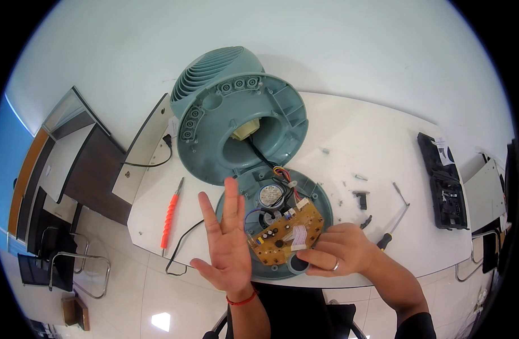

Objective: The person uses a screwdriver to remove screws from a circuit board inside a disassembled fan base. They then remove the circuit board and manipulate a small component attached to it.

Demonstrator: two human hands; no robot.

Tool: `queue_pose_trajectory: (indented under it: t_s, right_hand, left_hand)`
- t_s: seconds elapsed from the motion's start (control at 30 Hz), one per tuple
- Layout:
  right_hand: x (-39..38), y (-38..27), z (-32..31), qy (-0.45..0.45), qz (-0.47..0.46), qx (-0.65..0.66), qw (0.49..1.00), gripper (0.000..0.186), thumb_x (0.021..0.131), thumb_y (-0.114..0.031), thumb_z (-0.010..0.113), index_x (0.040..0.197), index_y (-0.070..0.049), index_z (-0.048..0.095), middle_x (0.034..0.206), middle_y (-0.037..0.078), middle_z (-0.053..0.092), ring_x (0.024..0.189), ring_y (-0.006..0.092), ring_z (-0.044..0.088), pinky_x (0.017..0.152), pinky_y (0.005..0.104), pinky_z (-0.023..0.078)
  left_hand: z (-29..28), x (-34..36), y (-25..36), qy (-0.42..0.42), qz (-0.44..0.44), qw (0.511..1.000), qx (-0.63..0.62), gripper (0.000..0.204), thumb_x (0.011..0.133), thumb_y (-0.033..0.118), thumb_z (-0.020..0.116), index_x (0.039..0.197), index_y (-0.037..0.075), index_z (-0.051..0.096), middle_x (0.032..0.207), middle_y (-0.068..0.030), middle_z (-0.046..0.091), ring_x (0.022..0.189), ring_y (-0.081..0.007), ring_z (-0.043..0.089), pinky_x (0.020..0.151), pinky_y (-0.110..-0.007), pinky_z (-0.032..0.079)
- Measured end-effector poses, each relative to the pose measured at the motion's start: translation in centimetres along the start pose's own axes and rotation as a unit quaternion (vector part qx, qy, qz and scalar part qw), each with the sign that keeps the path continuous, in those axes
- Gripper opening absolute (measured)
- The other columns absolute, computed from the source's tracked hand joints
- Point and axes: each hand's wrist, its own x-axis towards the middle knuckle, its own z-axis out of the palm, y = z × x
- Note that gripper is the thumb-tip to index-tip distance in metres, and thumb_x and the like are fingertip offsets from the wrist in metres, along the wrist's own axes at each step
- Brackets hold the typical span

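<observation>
My left hand [225, 246], palm showing and fingers spread, holds nothing, just left of the opened fan base [321, 200]. My right hand [341, 251], with a ring on one finger, curls at the base's front right edge, gripping beside a dark round part [299, 263]. Inside the base lie a brown circuit board [271, 248] with a pale ribbon cable and a round motor [271, 195]. Coloured wires [279, 171] run up to the green fan housing [288, 107], which rests tilted behind it with its slatted head [208, 68] at the back.
An orange-handled screwdriver [170, 217] and black cord [177, 257] lie left. Loose small parts [358, 198], another screwdriver [386, 240] and a black tool case [440, 186] lie right on the white table [378, 135]. A wall stands behind; chairs [62, 265] stand left.
</observation>
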Motion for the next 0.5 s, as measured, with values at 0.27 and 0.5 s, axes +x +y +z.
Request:
queue_pose_trajectory:
  t_s: [0.27,0.5]
  right_hand:
    - [0.6,-0.1,-0.5,-0.034,0.004,-0.007,0.999,0.030,0.087,-0.025,0.079,0.115,-0.016,0.071,0.070,-0.003,0.057,0.057,0.0140,0.060,0.048,0.0275,0.046]
    - [0.4,-0.1,0.3,-0.002,0.005,-0.029,1.000,0.024,0.083,-0.015,0.079,0.107,-0.019,0.074,0.066,-0.005,0.052,0.054,0.0122,0.057,0.047,0.0272,0.044]
  left_hand:
    - [0.2,-0.4,0.0,0.008,-0.009,0.989,0.148,0.094,0.103,0.067,0.045,0.165,-0.002,0.029,0.154,-0.0360,0.047,0.150,-0.0427,0.042,0.127,-0.050,0.023]
    - [0.9,0.0,0.1,-0.098,0.003,0.926,0.364,0.030,0.086,0.002,0.075,0.115,0.003,0.077,0.100,-0.0096,0.079,0.094,-0.0271,0.071,0.091,-0.037,0.052]
